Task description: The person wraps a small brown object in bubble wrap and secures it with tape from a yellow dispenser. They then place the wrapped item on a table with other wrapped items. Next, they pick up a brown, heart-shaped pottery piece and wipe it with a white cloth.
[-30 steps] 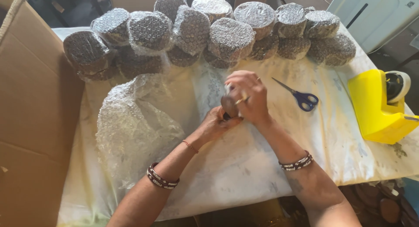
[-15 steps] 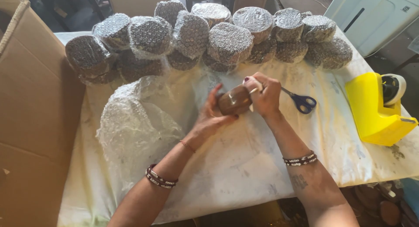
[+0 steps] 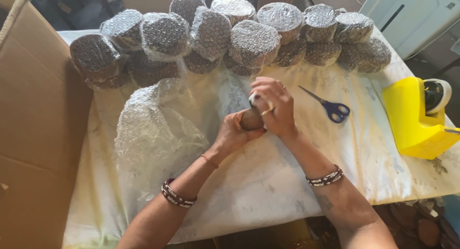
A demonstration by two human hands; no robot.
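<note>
Both hands grasp one small brown round object (image 3: pixel 250 118) above the table (image 3: pixel 268 182). Left hand (image 3: pixel 233 133) cups it from below-left; right hand (image 3: pixel 275 107) covers its top-right, equally near.

Along the table's (image 3: pixel 268 191) far edge, stacked in rows: round bundles wrapped in bubble wrap (image 3: pixel 254 40). Toward the right edge, blue-handled scissors (image 3: pixel 328 105), lying flat. At the right edge, a yellow tape dispenser (image 3: pixel 416 119). Spread over the left half, a loose bubble wrap sheet (image 3: pixel 153 134). Beyond the left edge, a cardboard box (image 3: pixel 38 134).

Both forearms reached forward, wrists close together. The left hand (image 3: pixel 234 133) cupped from below. The right hand (image 3: pixel 274 107) curled its fingers (image 3: pixel 262 88) over the top.
</note>
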